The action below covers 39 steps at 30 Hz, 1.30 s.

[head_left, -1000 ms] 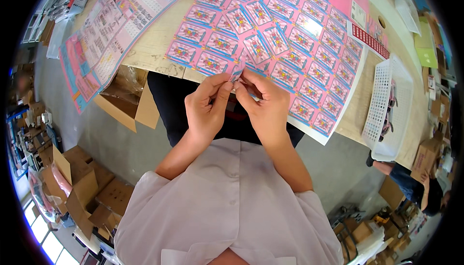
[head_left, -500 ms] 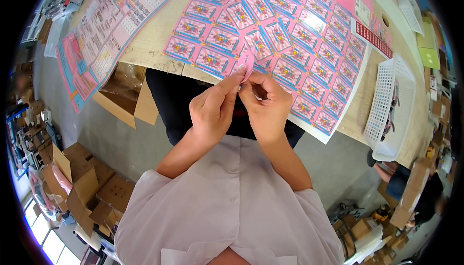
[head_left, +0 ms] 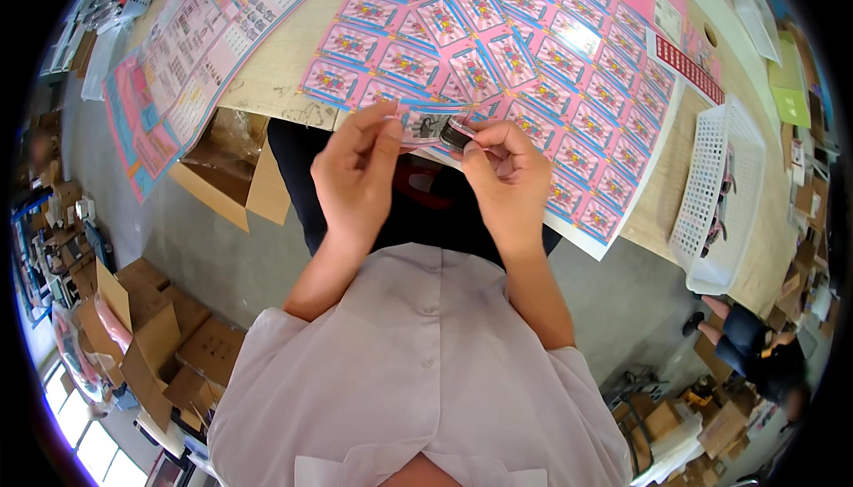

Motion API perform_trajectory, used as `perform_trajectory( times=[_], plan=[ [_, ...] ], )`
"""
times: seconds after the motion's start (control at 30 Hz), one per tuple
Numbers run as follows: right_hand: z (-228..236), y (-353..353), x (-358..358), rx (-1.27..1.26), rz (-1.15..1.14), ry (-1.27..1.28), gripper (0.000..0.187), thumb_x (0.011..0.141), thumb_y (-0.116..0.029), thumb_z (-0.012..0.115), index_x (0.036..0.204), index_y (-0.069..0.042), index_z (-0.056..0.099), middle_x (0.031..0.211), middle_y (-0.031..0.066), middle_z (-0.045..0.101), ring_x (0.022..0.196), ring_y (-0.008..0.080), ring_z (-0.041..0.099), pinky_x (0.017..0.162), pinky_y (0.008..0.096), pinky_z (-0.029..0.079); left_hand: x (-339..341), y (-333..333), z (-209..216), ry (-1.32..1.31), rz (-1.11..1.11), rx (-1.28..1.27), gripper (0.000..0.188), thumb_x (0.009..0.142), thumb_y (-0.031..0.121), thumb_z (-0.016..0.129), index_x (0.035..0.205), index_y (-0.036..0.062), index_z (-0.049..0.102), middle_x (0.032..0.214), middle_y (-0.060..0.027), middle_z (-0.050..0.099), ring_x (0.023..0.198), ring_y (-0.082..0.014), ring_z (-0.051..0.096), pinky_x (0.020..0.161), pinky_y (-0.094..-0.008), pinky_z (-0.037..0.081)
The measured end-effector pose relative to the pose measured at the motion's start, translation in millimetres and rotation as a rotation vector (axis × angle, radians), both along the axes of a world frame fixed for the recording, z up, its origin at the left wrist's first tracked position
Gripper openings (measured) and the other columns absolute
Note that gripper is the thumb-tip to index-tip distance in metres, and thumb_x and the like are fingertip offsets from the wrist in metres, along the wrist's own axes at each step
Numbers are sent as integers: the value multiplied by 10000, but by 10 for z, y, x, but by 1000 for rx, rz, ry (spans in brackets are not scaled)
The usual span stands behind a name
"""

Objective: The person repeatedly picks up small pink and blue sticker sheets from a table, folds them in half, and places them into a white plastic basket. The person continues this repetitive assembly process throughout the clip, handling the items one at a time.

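Note:
A small pink-edged printed strip (head_left: pixel 419 126) is stretched between my hands, above the near edge of the table. My left hand (head_left: pixel 354 171) pinches its left end between thumb and fingers. With thumb and fingertips, my right hand (head_left: pixel 511 180) grips the other end, where a dark, curved part (head_left: pixel 457 134) shows; whether that is the strip rolled up or a separate piece, I cannot tell. Just beyond lies a large pink and blue sheet (head_left: pixel 582 123) printed with rows of card pictures. Several loose cards (head_left: pixel 477 73) with the same picture rest on it.
Another printed sheet (head_left: pixel 191 69) hangs over the table's left edge, above an open cardboard box (head_left: pixel 253 187). At right stands a white perforated basket (head_left: pixel 697 194) holding small dark items. A red dotted strip (head_left: pixel 686 69) lies behind it. Another person (head_left: pixel 755 354) is at the far right.
My hands have moved apart, the left one leftward and the right one rightward. The pink piece, upright and narrow before, now lies opened out sideways between them. The person at right has shifted.

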State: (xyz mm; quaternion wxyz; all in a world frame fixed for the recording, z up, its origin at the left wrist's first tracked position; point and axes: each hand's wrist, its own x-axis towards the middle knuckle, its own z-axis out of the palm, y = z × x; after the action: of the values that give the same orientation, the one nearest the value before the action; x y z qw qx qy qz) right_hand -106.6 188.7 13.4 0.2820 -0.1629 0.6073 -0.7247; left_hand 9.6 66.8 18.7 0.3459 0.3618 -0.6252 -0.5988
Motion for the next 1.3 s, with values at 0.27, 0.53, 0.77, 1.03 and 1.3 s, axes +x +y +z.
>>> perform_trajectory(
  times=[0.27, 0.53, 0.77, 1.03, 1.3],
  plan=[
    [-59, 100, -120, -117, 126, -230, 44, 999, 73, 645, 1027, 39, 646, 1073, 94, 686, 895, 139, 706, 795, 351, 690, 57, -147, 13, 131, -22, 211, 269, 1087, 50, 640, 1329, -65, 667, 999, -94, 771, 868, -147, 756, 765, -346, 702],
    [-35, 149, -146, -31, 125, -242, 361, 975, 2, 777, 1215, -47, 511, 1036, 132, 749, 825, 163, 741, 681, 299, 621, 88, -84, -137, 95, -80, 174, 304, 1095, 35, 609, 1383, -60, 614, 1130, -117, 756, 946, -161, 751, 772, -331, 694],
    [47, 467, -335, -89, 155, -145, 186, 926, 22, 834, 1073, 6, 720, 1047, 60, 732, 960, 117, 706, 809, 283, 572, 44, 40, -265, 206, -282, 233, 276, 1062, -11, 651, 1328, -33, 584, 1062, -156, 785, 895, -225, 778, 770, -361, 683],
    [777, 1647, -802, 124, -101, 229, 287, 912, 99, 794, 1164, -15, 718, 1063, 81, 741, 944, 166, 748, 854, 322, 628, -65, 165, -157, 182, -564, 156, 252, 1077, 58, 667, 1303, -37, 608, 1009, -169, 786, 839, -231, 776, 792, -363, 659],
    [1365, 3525, -2216, 689, -690, 451, 311, 910, -47, 824, 1208, -8, 744, 901, 86, 778, 793, 129, 708, 695, 265, 560, -156, 103, -235, 135, -432, 160, 204, 1126, 125, 601, 1285, 10, 656, 1005, -115, 776, 795, -178, 742, 734, -337, 627]
  ],
)
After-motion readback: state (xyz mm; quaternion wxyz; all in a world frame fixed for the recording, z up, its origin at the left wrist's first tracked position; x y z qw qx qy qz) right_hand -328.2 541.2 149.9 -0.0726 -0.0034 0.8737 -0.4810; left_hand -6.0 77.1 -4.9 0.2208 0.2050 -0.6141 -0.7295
